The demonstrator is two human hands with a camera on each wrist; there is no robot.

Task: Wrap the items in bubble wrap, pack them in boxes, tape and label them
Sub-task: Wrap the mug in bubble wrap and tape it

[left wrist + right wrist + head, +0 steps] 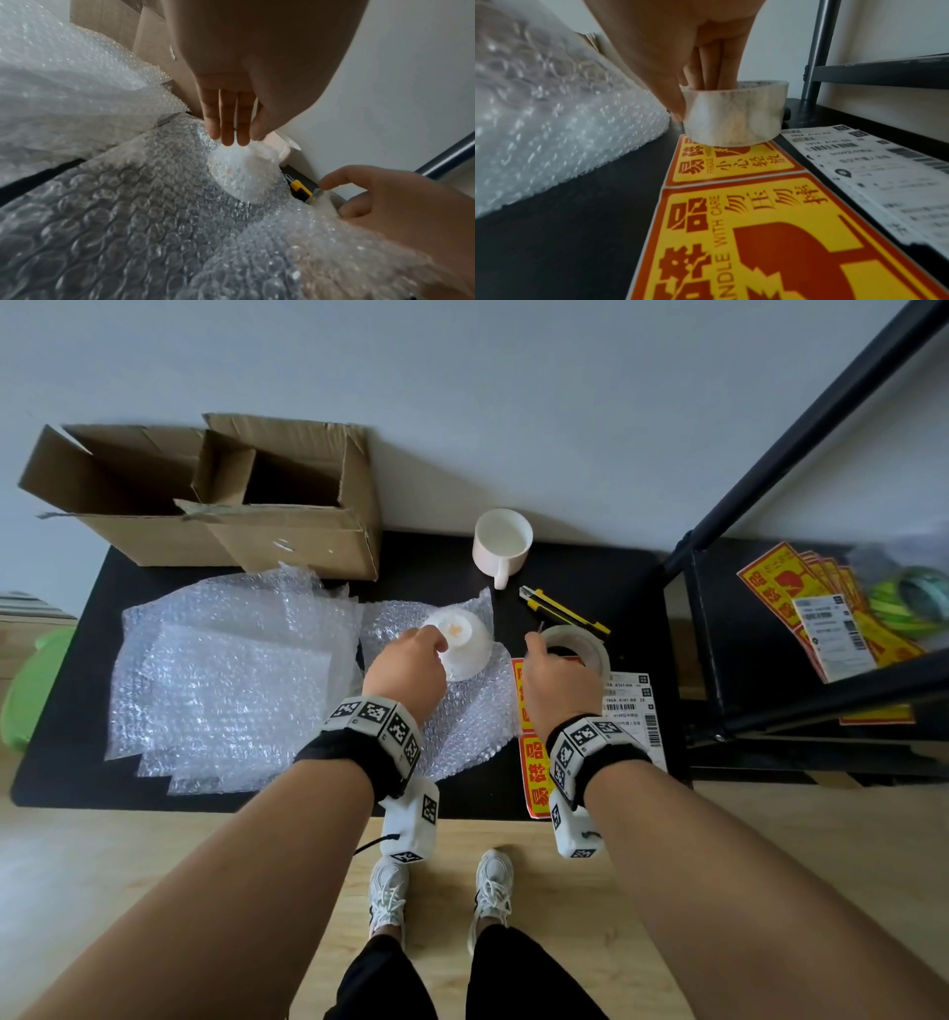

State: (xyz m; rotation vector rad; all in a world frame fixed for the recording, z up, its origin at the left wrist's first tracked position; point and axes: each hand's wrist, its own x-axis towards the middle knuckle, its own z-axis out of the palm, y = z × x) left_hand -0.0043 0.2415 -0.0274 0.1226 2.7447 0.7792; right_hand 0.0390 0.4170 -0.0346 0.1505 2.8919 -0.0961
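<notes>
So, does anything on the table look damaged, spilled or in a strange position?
Nothing is spilled or broken. Two small oddities: the bowl lies upside down on the bubble wrap, held by the left hand, and the tape roll gripped by the right hand sits on a fragile sticker. The box flaps look creased.

A small packing station set up in a plain room, likely a home or small office. A low black worktop [616, 588] stands against a bare white wall [462, 377] on a light wood floor [642, 865]. Open cardboard boxes [287, 526], bubble wrap sheets [221, 675], fragile stickers [770, 233] and shipping labels [885, 182] cover it; a black metal shelf [801, 629] holds more stickers.
</notes>
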